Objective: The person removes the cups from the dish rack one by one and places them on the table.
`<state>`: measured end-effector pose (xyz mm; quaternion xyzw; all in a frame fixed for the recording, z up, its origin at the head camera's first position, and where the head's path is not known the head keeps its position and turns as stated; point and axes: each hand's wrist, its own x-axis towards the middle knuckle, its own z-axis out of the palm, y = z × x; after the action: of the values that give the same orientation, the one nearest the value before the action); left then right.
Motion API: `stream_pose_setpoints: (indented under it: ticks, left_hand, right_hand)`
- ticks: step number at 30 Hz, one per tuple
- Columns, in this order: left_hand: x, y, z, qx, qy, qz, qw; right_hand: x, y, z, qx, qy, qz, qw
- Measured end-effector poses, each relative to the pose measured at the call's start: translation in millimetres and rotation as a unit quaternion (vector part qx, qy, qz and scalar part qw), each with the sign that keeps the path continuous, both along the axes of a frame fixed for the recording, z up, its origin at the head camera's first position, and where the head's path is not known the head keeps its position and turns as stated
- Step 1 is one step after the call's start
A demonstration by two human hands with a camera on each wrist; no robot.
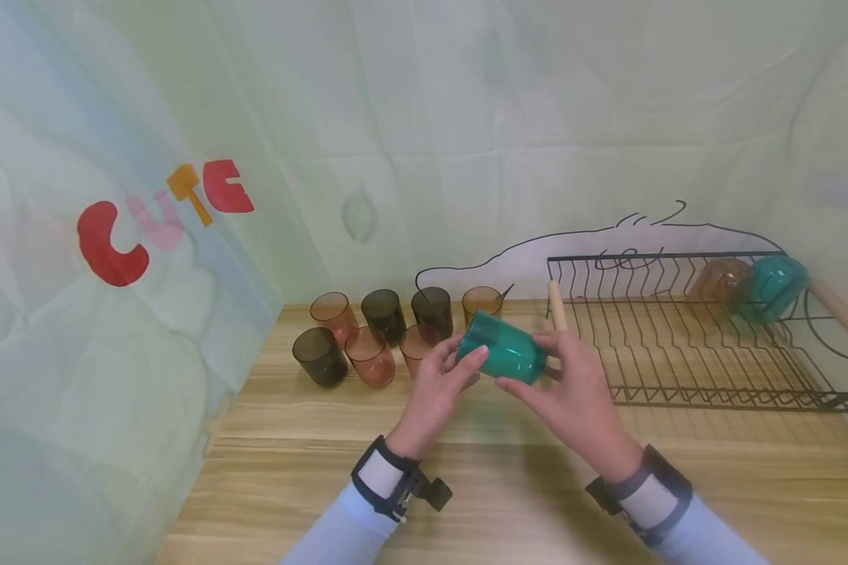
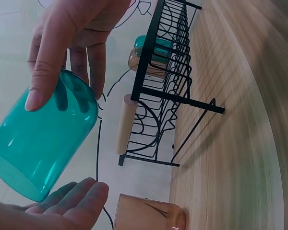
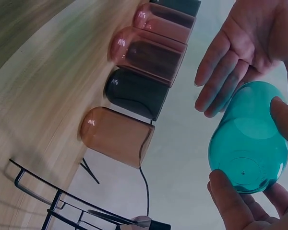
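A teal transparent cup (image 1: 505, 351) is held in the air between both hands, tilted on its side. Its open end points up and left, its base down and right. My left hand (image 1: 440, 377) holds it near the rim, thumb in front and fingers mostly hidden behind; in the left wrist view the left fingers (image 2: 81, 203) lie fairly straight alongside the rim. My right hand (image 1: 572, 388) grips the base end between thumb and fingers; the left wrist view shows right fingers (image 2: 45, 72) round the base.
Behind the hands to the left stand several cups: dark ones (image 1: 320, 357), pink ones (image 1: 371, 357) and an amber one (image 1: 482, 300). A black wire rack (image 1: 678, 396) with wooden handles is at the right, holding a brown cup (image 1: 717, 286) and another teal cup (image 1: 777, 286).
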<state>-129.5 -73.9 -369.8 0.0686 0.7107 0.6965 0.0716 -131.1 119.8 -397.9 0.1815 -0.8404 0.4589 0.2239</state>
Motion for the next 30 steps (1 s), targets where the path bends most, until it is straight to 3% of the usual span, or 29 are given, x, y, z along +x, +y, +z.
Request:
stream_pose_setpoints:
  ticks: [5, 8, 20, 30]
  left_hand:
    - [-10.0, -0.5, -18.6, 0.012, -0.002, 0.015, 0.9998]
    - [-12.3, 0.3, -23.3, 0.013, 0.000, 0.023, 0.9996]
    - [-11.9, 1.4, -22.3, 0.019, -0.001, 0.029, 0.9994]
    - [-17.1, -3.2, -19.8, -0.013, 0.050, 0.062, 0.9967]
  right_hand:
    - [-0.4, -0.5, -2.4, 0.009, 0.014, 0.000, 0.9999]
    - [-0.7, -0.2, -4.0, 0.018, 0.019, -0.001, 0.9997]
    - [-1.1, 2.6, -7.4, 0.053, 0.021, -0.014, 0.9982]
    - [-3.2, 24.5, -2.8, 0.098, 0.046, -0.006, 0.9941]
